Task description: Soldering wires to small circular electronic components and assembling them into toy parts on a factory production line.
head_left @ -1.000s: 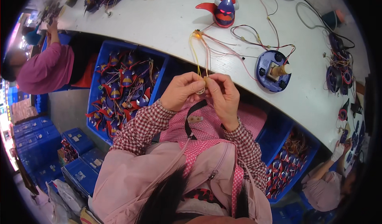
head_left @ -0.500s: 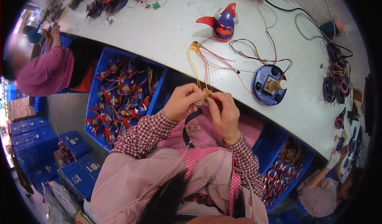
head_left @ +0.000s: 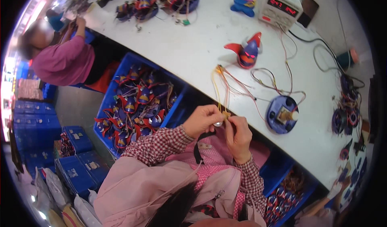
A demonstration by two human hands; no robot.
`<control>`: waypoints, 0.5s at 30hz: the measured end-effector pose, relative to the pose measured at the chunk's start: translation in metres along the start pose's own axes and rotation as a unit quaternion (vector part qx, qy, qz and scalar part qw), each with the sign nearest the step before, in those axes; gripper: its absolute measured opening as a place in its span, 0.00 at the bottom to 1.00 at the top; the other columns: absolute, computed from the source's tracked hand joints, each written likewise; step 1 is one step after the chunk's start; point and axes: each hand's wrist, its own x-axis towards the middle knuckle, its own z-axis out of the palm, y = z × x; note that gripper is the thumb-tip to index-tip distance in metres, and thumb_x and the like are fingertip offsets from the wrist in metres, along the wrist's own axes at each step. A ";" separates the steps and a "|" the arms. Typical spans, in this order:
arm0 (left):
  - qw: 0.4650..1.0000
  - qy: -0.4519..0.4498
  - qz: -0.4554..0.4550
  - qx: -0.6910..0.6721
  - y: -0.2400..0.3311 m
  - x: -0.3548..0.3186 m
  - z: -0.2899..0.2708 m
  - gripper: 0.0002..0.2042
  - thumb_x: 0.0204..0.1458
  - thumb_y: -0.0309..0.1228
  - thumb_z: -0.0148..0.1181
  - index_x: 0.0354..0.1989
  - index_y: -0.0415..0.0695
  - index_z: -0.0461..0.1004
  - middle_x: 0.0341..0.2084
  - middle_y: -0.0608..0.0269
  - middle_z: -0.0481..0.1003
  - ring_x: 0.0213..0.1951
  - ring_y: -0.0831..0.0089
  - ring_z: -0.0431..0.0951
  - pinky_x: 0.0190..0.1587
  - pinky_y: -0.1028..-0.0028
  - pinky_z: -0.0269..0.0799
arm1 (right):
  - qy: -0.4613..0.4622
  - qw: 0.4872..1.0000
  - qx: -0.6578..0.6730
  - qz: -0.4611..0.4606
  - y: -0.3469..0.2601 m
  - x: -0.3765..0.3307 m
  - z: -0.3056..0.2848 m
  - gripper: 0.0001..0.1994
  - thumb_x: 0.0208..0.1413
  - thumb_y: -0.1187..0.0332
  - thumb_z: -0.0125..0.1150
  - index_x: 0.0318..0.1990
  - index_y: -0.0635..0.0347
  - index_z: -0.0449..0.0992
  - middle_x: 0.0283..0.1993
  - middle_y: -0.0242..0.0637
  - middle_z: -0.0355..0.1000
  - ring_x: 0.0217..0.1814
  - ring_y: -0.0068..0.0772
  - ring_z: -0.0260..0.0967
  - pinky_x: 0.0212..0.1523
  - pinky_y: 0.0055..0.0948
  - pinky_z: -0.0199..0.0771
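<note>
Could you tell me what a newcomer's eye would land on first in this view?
Probably the two hands, left hand and right hand, pinching thin yellow wires at the white table's edge. Next, the blue crate of red-and-purple toy parts to their left, and the horned purple toy head on the table.

Both hands (head_left: 221, 124) pinch yellow wires (head_left: 217, 90), perhaps a small connector.

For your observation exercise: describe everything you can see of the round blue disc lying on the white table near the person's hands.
The round blue disc lies flat on the white table, to the right of the person's right hand and apart from it. It looks like moulded plastic, with a darker recessed middle holding a small tan and white part. Thin red and pale wires loop from it across the tabletop. No hand touches it.
</note>
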 end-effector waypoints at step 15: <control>1.000 0.012 -0.025 -0.008 0.004 -0.001 0.003 0.08 0.54 0.31 0.57 0.27 0.41 0.68 0.18 0.68 0.70 0.14 0.86 0.65 0.16 0.88 0.58 | -0.020 1.000 0.005 0.016 0.001 0.004 0.000 0.09 0.45 0.82 0.59 0.35 0.65 0.70 0.30 0.42 0.69 0.29 0.42 0.69 0.28 0.31 0.70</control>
